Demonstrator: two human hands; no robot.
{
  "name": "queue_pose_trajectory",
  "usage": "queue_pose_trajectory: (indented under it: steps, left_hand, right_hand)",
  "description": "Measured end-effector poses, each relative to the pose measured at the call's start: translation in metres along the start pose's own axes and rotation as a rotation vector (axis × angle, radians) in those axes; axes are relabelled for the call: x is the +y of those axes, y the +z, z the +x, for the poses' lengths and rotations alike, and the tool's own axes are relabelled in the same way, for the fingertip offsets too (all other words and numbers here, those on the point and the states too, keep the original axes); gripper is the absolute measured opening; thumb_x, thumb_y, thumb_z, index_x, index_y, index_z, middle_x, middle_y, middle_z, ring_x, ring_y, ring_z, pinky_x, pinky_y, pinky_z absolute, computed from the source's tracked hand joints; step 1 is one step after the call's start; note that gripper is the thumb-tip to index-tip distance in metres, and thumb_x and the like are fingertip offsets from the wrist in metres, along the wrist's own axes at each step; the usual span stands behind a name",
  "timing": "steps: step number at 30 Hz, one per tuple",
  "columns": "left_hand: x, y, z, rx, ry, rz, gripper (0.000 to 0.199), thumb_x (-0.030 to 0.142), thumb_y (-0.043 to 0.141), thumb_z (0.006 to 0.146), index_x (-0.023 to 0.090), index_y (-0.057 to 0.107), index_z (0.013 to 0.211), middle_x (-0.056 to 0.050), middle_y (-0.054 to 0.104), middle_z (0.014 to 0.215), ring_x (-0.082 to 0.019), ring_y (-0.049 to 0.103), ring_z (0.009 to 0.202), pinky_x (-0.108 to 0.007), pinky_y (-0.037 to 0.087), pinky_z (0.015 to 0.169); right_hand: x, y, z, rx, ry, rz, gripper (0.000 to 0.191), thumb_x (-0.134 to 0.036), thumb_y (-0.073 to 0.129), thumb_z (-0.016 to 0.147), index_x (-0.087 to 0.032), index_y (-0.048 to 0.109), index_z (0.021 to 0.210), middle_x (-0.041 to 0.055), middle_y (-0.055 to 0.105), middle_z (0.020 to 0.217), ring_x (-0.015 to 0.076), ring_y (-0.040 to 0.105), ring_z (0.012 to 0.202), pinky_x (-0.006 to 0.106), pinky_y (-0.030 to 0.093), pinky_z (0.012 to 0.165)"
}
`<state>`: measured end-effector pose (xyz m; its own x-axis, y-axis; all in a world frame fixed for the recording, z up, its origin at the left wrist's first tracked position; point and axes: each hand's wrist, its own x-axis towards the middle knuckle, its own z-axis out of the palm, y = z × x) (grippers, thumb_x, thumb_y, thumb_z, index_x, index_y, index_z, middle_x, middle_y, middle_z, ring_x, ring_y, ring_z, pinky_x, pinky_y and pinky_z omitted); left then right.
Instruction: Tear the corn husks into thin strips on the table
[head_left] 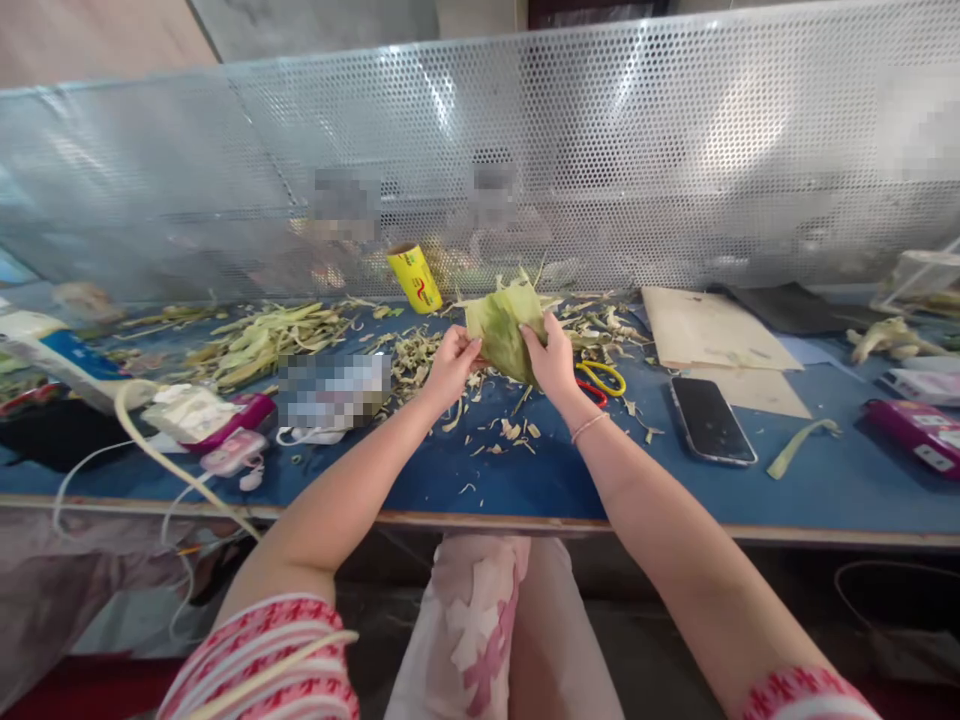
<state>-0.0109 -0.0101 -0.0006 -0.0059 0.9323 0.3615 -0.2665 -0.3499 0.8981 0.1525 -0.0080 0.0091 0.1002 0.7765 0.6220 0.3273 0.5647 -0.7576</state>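
Observation:
A flat, pale green piece that looks like dried leaf (501,328) is held up over the table between my two hands. My left hand (453,364) pinches its left edge with thumb and fingers. On the other side, my right hand (553,358) grips the right edge, thumb across the front. Below and around the hands lie scattered leaf scraps (517,432). Close to my right wrist are scissors with yellow and red handles (604,380), partly hidden by that hand. A pile of green-yellow leaf strips (281,338) lies to the left.
A perforated metal screen (480,150) stands along the back of the blue table (480,490). A yellow tube (415,278) leans there. To the right are a phone (711,420), brown card sheets (716,328) and a purple power strip (916,432); cables (180,470) hang at the left.

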Motion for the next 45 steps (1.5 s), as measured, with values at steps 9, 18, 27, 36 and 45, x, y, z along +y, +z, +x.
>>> queue_pose_trajectory:
  steps: [9,18,27,36,45]
  left_hand:
    - [0.005,-0.007,0.01,0.06,0.427,0.435,0.044,0.063,0.059,0.079,0.022,0.043,0.084,0.004,0.042,0.065,-0.011,0.049,0.061,-0.024,0.043,0.061]
    - [0.02,0.017,-0.016,-0.317,0.305,0.173,0.059,0.059,0.068,0.073,0.025,0.048,0.116,-0.009,0.057,0.118,-0.022,0.057,0.109,-0.036,0.049,0.09]
    - [0.02,0.023,-0.015,-0.249,-0.104,-0.208,0.048,0.048,0.076,0.067,0.022,0.052,0.1,-0.005,0.065,0.105,-0.023,0.063,0.101,-0.037,0.054,0.082]
    - [0.022,0.026,-0.014,-0.199,-0.063,-0.229,0.058,0.035,0.085,0.059,0.019,0.056,0.107,-0.006,0.069,0.106,-0.024,0.064,0.104,-0.038,0.052,0.09]
    - [0.02,0.023,0.003,0.07,-0.132,-0.425,0.035,0.028,0.062,0.083,0.017,0.058,0.116,-0.01,0.069,0.114,-0.025,0.064,0.112,-0.041,0.05,0.097]
  right_hand:
    - [-0.002,-0.001,0.001,0.106,-0.077,0.034,0.027,-0.048,0.052,0.087,-0.021,0.053,0.088,0.0017,0.059,0.081,0.0199,0.058,0.086,0.039,0.05,0.086]
    - [-0.036,0.005,-0.011,0.064,-0.171,0.06,0.037,-0.054,0.043,0.092,-0.022,0.054,0.108,0.0075,0.061,0.099,0.0231,0.057,0.101,0.044,0.048,0.095]
    - [-0.018,-0.007,-0.017,-0.589,-0.173,0.206,0.054,-0.024,0.042,0.085,-0.022,0.044,0.139,0.006,0.052,0.141,0.0217,0.045,0.133,0.043,0.035,0.114]
    - [-0.011,-0.01,-0.017,-0.444,-0.509,-0.26,0.044,-0.014,0.047,0.079,-0.018,0.06,0.121,0.0128,0.061,0.123,0.0243,0.055,0.119,0.043,0.046,0.103]
    - [0.002,-0.01,-0.012,-0.106,-0.342,-0.271,0.051,-0.019,0.066,0.07,-0.022,0.051,0.118,0.0135,0.05,0.123,0.0293,0.049,0.119,0.051,0.047,0.097]
